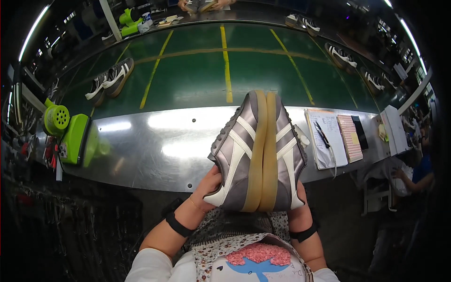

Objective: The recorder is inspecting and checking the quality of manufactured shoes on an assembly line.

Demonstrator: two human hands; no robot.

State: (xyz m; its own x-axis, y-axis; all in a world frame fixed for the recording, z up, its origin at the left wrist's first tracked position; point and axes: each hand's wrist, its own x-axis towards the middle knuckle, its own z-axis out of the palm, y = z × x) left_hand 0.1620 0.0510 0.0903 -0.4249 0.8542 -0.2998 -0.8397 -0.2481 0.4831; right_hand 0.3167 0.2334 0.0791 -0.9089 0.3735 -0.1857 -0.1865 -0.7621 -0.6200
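Observation:
Two metallic grey-purple sneakers with white stripes are held up in front of me, their tan gum soles pressed together and their toes pointing away. My left hand (pixel 211 187) grips the left sneaker (pixel 236 157) by its heel opening, the fingers partly inside or behind it. On the other side, my right hand (pixel 301 196) holds the right sneaker (pixel 284 160) near its heel. Most of the right hand's fingers are hidden behind that shoe. Dark laces show on the outer edges of both shoes.
A shiny metal ledge (pixel 136 160) borders the green conveyor belt (pixel 192 75) with yellow lines. A green machine (pixel 75 138) stands left; an open notebook with a pen (pixel 326 141) lies right. Sneaker pairs (pixel 110 81) rest on the belt. Another person's hands (pixel 219 4) hold shoes across it.

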